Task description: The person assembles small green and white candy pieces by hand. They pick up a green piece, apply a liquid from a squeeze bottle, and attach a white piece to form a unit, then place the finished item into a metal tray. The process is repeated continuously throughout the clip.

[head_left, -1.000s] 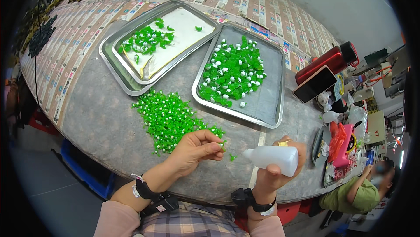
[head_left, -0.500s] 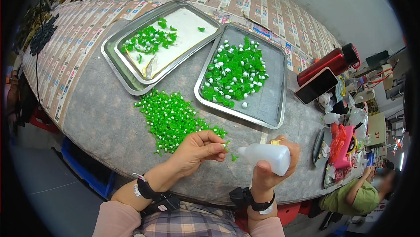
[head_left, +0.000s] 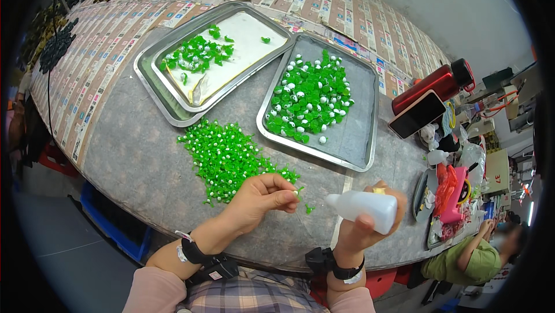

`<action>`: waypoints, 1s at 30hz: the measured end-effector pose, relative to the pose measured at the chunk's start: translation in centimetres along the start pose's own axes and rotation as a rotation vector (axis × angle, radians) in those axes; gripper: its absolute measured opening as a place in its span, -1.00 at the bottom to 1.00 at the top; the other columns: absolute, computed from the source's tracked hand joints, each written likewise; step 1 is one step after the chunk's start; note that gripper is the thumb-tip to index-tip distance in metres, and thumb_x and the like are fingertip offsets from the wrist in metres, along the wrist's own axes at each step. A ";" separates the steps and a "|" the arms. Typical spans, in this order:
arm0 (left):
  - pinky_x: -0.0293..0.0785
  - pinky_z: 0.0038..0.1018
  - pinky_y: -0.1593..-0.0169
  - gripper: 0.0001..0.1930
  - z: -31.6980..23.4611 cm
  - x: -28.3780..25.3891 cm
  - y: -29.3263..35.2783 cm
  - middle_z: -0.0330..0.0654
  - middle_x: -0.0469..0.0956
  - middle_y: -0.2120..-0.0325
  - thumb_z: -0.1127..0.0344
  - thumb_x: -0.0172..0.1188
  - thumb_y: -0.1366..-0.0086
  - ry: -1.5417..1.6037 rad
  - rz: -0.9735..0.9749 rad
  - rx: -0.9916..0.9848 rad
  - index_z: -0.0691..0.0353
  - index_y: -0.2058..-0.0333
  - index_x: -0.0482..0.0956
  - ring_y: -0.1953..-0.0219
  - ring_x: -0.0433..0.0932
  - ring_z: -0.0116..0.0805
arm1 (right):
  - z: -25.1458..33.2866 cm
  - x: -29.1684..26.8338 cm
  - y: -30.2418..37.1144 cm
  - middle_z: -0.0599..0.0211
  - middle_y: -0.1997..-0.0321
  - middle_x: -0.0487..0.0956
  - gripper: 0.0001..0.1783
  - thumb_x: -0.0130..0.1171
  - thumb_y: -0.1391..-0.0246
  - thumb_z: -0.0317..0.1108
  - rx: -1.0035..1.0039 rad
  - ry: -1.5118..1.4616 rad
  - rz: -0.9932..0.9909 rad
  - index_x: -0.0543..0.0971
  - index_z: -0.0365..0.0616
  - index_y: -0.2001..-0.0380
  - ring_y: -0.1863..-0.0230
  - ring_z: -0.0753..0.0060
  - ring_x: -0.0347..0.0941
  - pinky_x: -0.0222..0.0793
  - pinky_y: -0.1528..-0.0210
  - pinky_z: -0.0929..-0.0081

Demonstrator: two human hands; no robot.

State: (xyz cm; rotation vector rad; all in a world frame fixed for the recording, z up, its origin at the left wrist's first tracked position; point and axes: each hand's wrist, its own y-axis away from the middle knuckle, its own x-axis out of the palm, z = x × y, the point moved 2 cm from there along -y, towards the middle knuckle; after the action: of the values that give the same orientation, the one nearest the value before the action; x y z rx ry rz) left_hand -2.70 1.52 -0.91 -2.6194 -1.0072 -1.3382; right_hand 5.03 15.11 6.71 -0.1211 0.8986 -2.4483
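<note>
Between thumb and forefinger, my left hand (head_left: 264,197) pinches a small green plastic piece (head_left: 298,192) with a white part. My right hand (head_left: 368,227) is wrapped round a translucent white squeeze bottle (head_left: 365,206), tilted with its nozzle toward my left hand but apart from it. One loose green piece (head_left: 310,209) lies on the table between the hands. Just beyond my left hand spreads a pile of small green and white pieces (head_left: 226,160). Farther off, a metal tray (head_left: 361,139) carries many green pieces with white, dark-dotted balls.
A second metal tray (head_left: 173,115), at the back left, holds a smaller white-lined tray (head_left: 245,35) with more green pieces. To the right stand a phone (head_left: 417,114), leaning on a red flask (head_left: 430,86), and a dark dish (head_left: 425,194). A person in green (head_left: 468,258) sits at the far right.
My right hand has drawn the bottle to the right, away from my left hand. The left hand stays nearly in place, still pinching the green piece.
</note>
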 end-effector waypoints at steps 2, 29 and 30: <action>0.41 -0.60 0.32 -0.91 -0.1 0.2 0.0 -0.22 0.48 0.50 0.46 0.10 -0.05 -0.079 -0.031 0.114 0.29 0.42 0.44 0.45 0.46 -0.51 | 0.1 0.0 -0.1 0.44 0.62 0.15 -0.33 0.10 0.34 0.27 0.026 0.003 -0.030 0.19 -0.17 0.56 0.60 0.57 0.09 0.08 0.51 0.62; 0.44 -0.54 0.36 -0.90 -0.4 0.2 0.1 -0.17 0.48 0.54 0.49 0.10 -0.02 -0.121 -0.141 0.204 0.31 0.43 0.43 0.49 0.48 -0.43 | -9.1 -8.7 -2.2 0.10 0.16 0.40 -0.60 0.02 0.14 -0.55 0.524 0.070 0.255 0.22 -0.35 0.16 0.17 0.47 0.33 0.20 0.13 0.62; 0.45 -0.54 0.36 -0.90 -0.3 0.4 0.0 -0.17 0.48 0.54 0.49 0.10 -0.02 -0.120 -0.136 0.197 0.31 0.43 0.43 0.49 0.48 -0.43 | -9.8 -9.5 -1.9 0.10 0.16 0.40 -0.60 0.03 0.14 -0.55 0.555 0.069 0.264 0.23 -0.35 0.16 0.17 0.46 0.33 0.20 0.12 0.61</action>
State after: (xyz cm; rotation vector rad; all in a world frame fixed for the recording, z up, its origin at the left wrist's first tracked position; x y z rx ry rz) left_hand -2.76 1.61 -0.39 -2.5491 -1.2827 -1.0519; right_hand 9.82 26.75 1.21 0.2639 0.2158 -2.3628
